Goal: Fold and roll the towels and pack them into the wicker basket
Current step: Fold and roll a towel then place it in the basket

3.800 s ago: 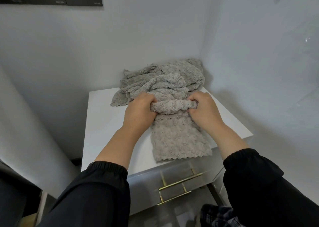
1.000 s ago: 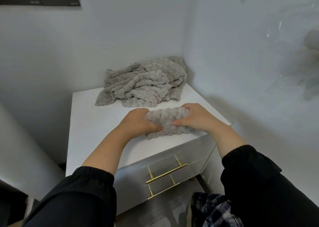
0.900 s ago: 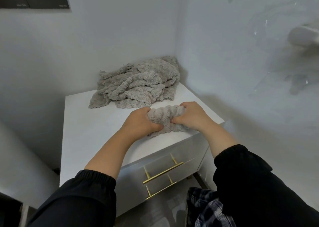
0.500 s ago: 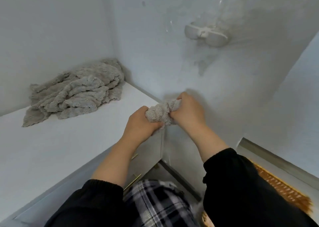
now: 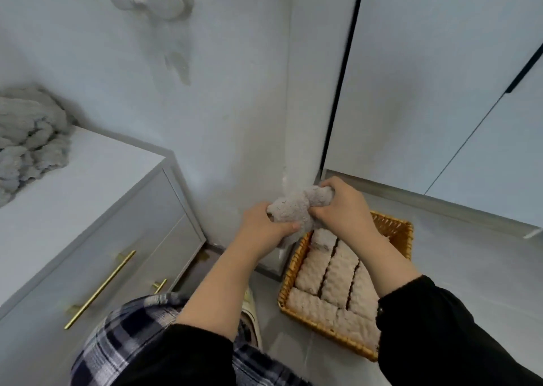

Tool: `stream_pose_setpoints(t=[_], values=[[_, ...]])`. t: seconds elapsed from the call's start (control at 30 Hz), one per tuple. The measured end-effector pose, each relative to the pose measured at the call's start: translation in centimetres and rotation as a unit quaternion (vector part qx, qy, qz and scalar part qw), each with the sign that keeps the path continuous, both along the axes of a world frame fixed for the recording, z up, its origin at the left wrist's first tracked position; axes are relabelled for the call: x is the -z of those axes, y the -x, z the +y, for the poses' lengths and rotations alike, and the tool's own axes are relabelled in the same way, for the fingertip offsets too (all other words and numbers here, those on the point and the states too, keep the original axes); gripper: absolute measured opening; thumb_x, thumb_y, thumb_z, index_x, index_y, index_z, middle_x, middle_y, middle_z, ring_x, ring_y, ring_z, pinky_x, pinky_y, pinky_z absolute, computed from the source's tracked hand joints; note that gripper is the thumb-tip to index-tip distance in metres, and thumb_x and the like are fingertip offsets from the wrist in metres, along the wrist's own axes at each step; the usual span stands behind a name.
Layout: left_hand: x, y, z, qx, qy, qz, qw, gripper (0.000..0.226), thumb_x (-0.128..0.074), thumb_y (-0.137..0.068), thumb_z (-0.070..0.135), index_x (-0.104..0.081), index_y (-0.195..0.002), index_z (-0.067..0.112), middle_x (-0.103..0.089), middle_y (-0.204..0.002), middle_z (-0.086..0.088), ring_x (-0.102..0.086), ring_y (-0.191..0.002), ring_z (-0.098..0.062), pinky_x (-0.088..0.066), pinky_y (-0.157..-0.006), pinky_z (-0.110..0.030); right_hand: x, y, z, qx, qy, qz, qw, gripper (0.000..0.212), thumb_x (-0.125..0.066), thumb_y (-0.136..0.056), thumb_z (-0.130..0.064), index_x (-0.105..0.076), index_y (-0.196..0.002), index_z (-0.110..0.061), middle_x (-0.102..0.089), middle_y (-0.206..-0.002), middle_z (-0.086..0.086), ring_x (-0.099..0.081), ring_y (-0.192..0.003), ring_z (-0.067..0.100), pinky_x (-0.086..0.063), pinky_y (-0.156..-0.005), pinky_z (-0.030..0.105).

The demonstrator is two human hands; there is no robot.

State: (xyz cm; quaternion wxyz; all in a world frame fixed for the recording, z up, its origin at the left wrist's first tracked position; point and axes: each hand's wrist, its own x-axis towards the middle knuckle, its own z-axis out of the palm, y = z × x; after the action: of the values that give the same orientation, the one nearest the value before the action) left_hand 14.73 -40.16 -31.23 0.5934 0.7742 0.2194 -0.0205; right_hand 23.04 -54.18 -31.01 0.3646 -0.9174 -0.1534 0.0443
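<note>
Rolled grey towel [image 5: 299, 206] held in the air, gripped at both ends by left hand [image 5: 261, 227] and right hand [image 5: 340, 206], fingers curled tight round it. Wicker basket [image 5: 393, 227] just below the right fingers. Probably the packing step. Next: lower beside packed rolls [image 5: 338, 271], keeping it tight.

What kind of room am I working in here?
Probably a home bedroom or dressing corner: a white drawer unit, tall wardrobe doors, and a wicker basket of rolled towels on the tiled floor.
</note>
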Motion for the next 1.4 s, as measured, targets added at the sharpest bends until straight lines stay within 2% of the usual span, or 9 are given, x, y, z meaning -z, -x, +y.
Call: stream_pose_setpoints(t=[0.2,0.3,0.4,0.5,0.57,0.87,1.03,1.17,1.4], values=[[3.9,-4.8,-3.5,-0.027,0.075,0.068,0.994,0.023,-0.073,-0.08,0.009,-0.062,-0.1,0.009,-0.067,-0.099,-0.012,-0.064,-0.091,-0.025,-0.054,-0.073,-0.034,4.4,-3.5,-5.1,0.128,-0.185,0.218,0.95,0.045,-0.081,-0.071,-0.012,-0.059,-0.109,-0.009,-0.063,-0.101,0.002,-0.063,-0.092,0.019,-0.055,-0.082,0.038],[6.4,-6.7,-4.7,-0.029,0.127,0.107,0.986,0.023,-0.071,-0.082,0.004,-0.063,-0.103,0.01,-0.067,-0.102,-0.01,-0.064,-0.096,-0.025,-0.055,-0.079,-0.035,6.5,-6.1,-8.6,0.124,-0.34,0.378,0.852,0.038,-0.079,-0.064,-0.007,-0.067,-0.1,-0.004,-0.069,-0.103,0.016,-0.068,-0.092,0.026,-0.056,-0.084,0.04],[8.8,-8.5,-5.3,-0.022,0.139,0.116,0.983,0.02,-0.073,-0.08,0.01,-0.064,-0.096,0.018,-0.069,-0.098,-0.004,-0.064,-0.094,-0.022,-0.055,-0.084,-0.037,8.9,-7.7,-9.9,0.157,-0.449,0.425,0.77,0.04,-0.071,-0.067,-0.012,-0.065,-0.106,-0.003,-0.068,-0.109,0.016,-0.068,-0.095,0.025,-0.057,-0.084,0.035],[11.0,-10.1,-6.2,-0.058,0.194,0.122,0.972,0.022,-0.073,-0.081,0.01,-0.064,-0.1,0.018,-0.069,-0.103,-0.004,-0.065,-0.097,-0.023,-0.054,-0.09,-0.043,12.1,-7.8,-9.7,0.218,-0.593,0.461,0.623,0.046,-0.064,-0.077,-0.031,-0.06,-0.116,-0.008,-0.068,-0.111,0.013,-0.062,-0.105,0.025,-0.053,-0.089,0.037],[12.4,-11.3,-6.6,-0.082,0.204,0.126,0.967,0.026,-0.073,-0.081,0.011,-0.064,-0.105,0.015,-0.069,-0.102,-0.004,-0.066,-0.096,-0.022,-0.054,-0.089,-0.043,14.0,-7.5,-8.9,0.218,-0.608,0.492,0.583,0.049,-0.061,-0.079,-0.044,-0.061,-0.115,-0.009,-0.071,-0.102,0.011,-0.061,-0.102,0.025,-0.046,-0.09,0.041],[17.4,-17.0,-7.2,0.049,0.154,0.182,0.97,0.044,-0.074,-0.08,0.029,-0.061,-0.119,0.014,-0.064,-0.116,-0.002,-0.062,-0.099,-0.018,-0.053,-0.087,-0.035,19.2,-11.4,-7.6,0.304,-0.597,0.437,0.6,0.023,-0.049,-0.096,-0.011,-0.057,-0.117,-0.007,-0.069,-0.103,0.009,-0.065,-0.098,0.021,-0.056,-0.083,0.033],[20.0,-17.6,-5.9,0.062,-0.105,0.156,0.98,0.035,-0.053,-0.092,0.014,-0.052,-0.127,0.019,-0.05,-0.11,0.012,-0.055,-0.099,-0.015,-0.044,-0.076,-0.027,23.4,-14.7,-9.5,0.398,-0.417,0.372,0.728,0.036,-0.043,-0.095,0.007,-0.047,-0.124,-0.014,-0.057,-0.115,0.007,-0.057,-0.099,0.023,-0.051,-0.085,0.041],[22.7,-17.4,-4.6,0.087,-0.131,0.209,0.965,0.017,-0.046,-0.091,0.009,-0.043,-0.092,0.026,-0.051,-0.095,0.003,-0.055,-0.083,-0.02,-0.049,-0.071,-0.032,26.8,-16.5,-10.5,0.402,-0.308,0.388,0.77,0.029,-0.047,-0.092,0.009,-0.052,-0.113,-0.01,-0.056,-0.123,0.011,-0.057,-0.105,0.028,-0.049,-0.094,0.048],[24.4,-17.7,-4.3,0.127,-0.107,0.264,0.95,0.022,-0.044,-0.089,0.011,-0.054,-0.109,0.01,-0.057,-0.089,-0.006,-0.052,-0.071,-0.019,-0.035,-0.051,-0.026,29.8,-18.4,-9.5,0.381,-0.199,0.376,0.821,0.014,-0.053,-0.092,0.002,-0.056,-0.104,-0.004,-0.057,-0.106,0.007,-0.054,-0.098,0.021,-0.049,-0.086,0.03]])
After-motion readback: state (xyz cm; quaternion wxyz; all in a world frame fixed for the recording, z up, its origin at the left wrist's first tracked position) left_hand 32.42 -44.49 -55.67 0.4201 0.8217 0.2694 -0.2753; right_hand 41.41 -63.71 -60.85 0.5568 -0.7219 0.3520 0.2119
